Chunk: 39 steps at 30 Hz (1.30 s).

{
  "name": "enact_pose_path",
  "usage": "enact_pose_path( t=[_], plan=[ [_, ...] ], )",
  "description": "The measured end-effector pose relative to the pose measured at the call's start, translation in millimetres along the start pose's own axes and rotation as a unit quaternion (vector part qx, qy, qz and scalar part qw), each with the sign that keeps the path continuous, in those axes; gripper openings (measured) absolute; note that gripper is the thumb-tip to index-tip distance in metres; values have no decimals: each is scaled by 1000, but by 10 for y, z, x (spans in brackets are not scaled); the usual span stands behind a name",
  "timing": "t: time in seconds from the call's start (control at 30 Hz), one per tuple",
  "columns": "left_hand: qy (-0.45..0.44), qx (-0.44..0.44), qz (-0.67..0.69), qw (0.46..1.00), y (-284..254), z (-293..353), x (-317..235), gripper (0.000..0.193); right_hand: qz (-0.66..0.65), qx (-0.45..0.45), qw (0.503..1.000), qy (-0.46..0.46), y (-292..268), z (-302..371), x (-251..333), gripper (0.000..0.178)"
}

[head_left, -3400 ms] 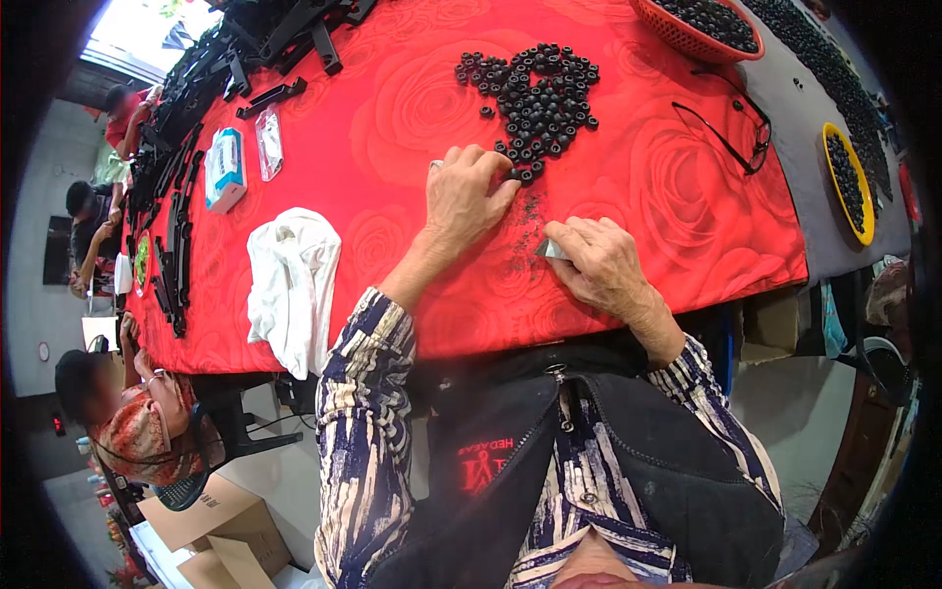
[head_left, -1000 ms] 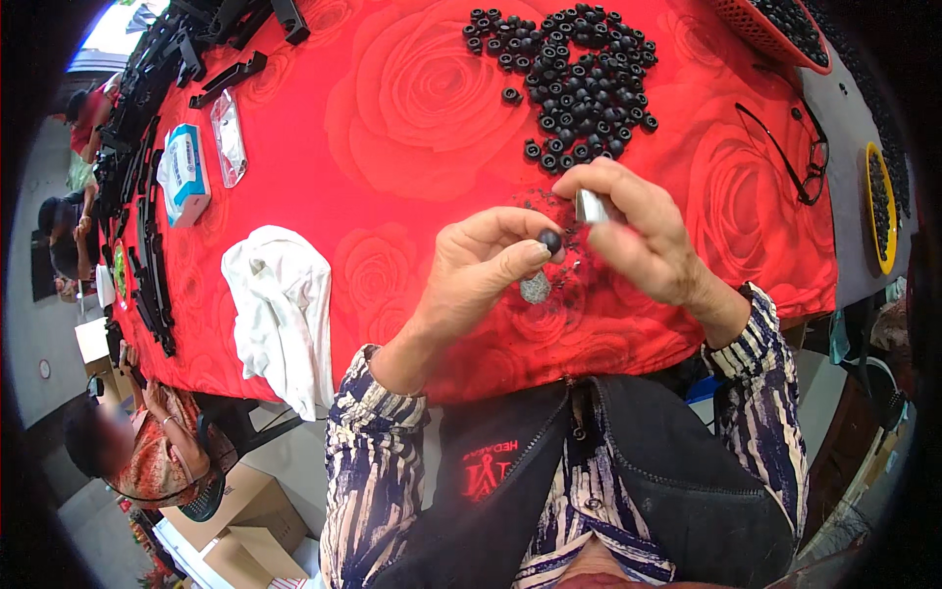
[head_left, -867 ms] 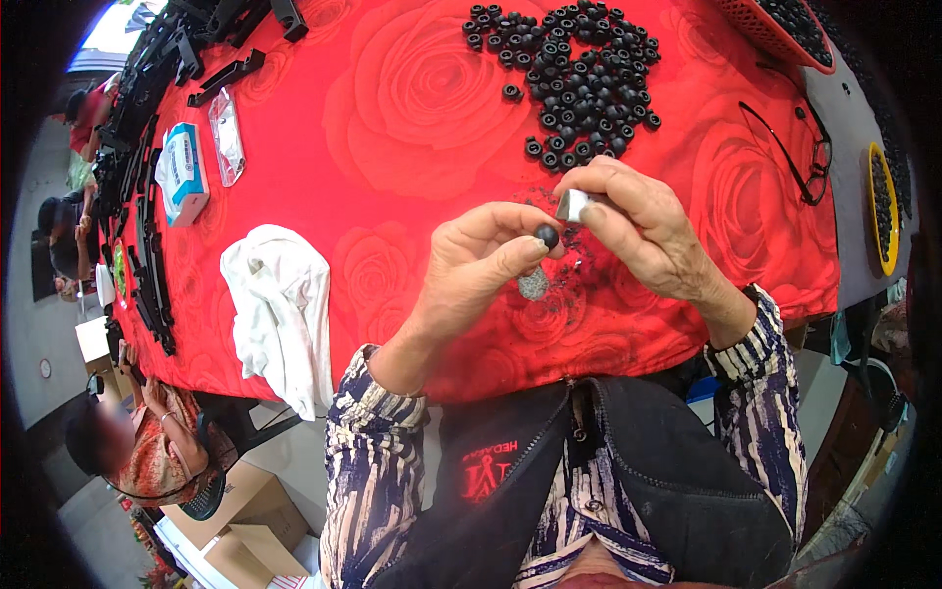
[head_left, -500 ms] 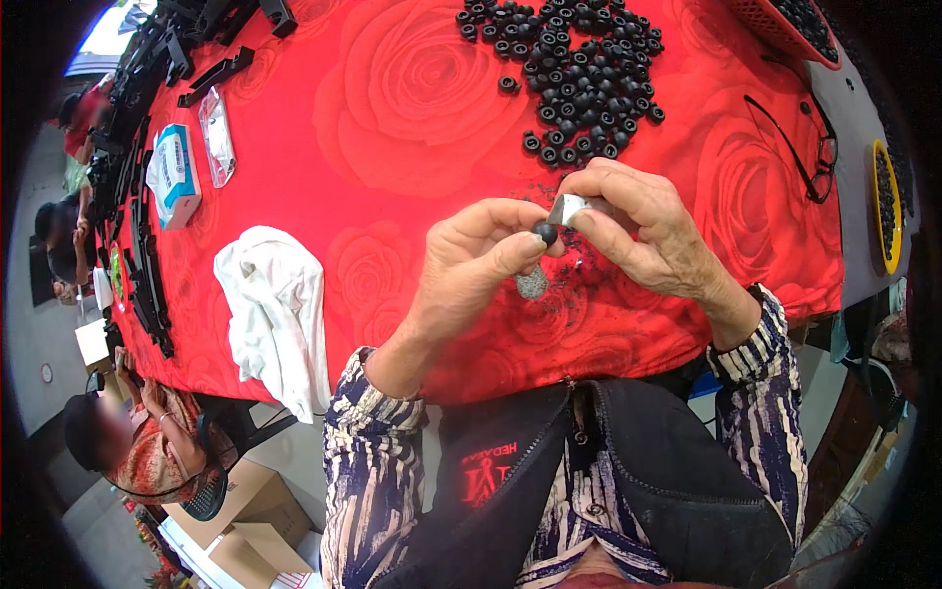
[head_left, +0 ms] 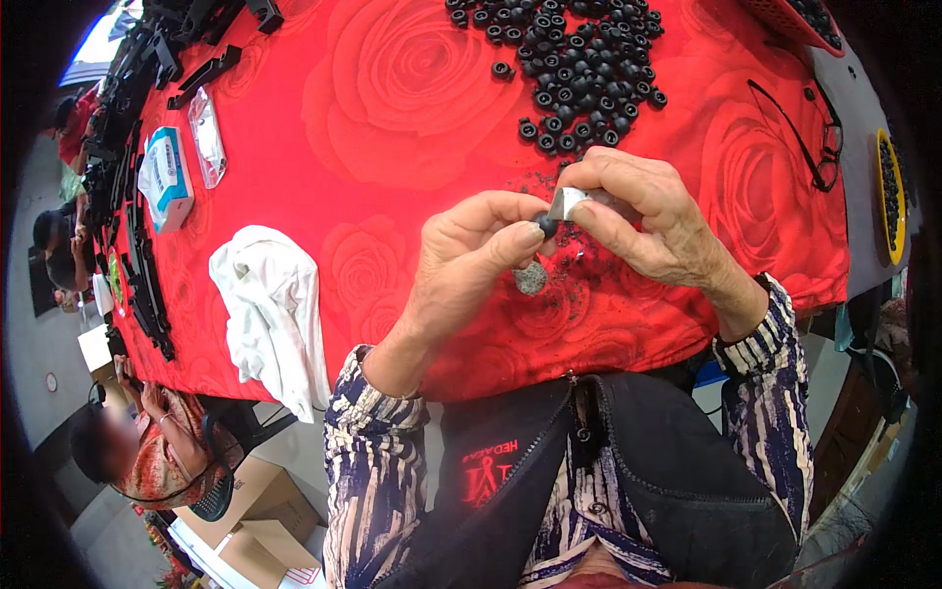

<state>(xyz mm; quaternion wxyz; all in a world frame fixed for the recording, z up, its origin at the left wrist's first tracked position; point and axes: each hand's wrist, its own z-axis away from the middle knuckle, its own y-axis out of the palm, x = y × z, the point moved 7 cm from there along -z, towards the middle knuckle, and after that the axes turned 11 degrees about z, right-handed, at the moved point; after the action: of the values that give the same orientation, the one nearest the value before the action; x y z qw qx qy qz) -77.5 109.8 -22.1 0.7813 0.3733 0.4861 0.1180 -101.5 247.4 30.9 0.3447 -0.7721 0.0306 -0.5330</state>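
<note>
Red rose-print counter (head_left: 280, 187) takes up most of the view. Long black parts (head_left: 116, 162) stacked along its left side. Seated co-worker (head_left: 172, 447) at lower left, cardboard box (head_left: 257, 506) just beside. White cloth (head_left: 267, 304) lies crumpled left of the work area, hanging over the near edge. Heap of small round black parts (head_left: 581, 77) sits past the hands, a few pieces loose at its fringe. Left hand (head_left: 453, 265): thumb and index pinched together, no slack, on one piece. Right hand (head_left: 648, 214): thumb and bent fingers closed on a blade, both hands nearly meeting. Red basket (head_left: 797, 22) top right, black parts inside; yellow bowl (head_left: 897, 253) far right, same. Blue-white tissue pack (head_left: 169, 182) left, clear packet (head_left: 207, 137) just beside. Glasses (head_left: 822, 169) right. Grey lump (head_left: 531, 279) below left fingertips. Silver-white blade (head_left: 573, 203) tip at the held piece's upper side, looks touching. Held black piece (head_left: 547, 227) is between left fingertips, above the counter. Dark crumbs (head_left: 561, 293) scattered underneath.
</note>
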Motion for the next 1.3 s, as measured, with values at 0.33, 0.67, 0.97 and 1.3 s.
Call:
enact_pose_path(
  t=[0.33,0.67,0.97,1.3],
  plan=[
    [-14,21,38,999,73,22,53,18,-5,-2,998,-67,32,26,25,12],
    [-24,8,88,996,63,-3,102,16,-16,33,994,-100,91,5,-12,13],
    [48,-2,110,993,-15,-71,-62,16,-30,-17,999,-35,-6,6,-119,11],
    [-21,-10,93,995,67,-29,71,17,46,-88,986,-136,-18,40,122,39]
  ],
)
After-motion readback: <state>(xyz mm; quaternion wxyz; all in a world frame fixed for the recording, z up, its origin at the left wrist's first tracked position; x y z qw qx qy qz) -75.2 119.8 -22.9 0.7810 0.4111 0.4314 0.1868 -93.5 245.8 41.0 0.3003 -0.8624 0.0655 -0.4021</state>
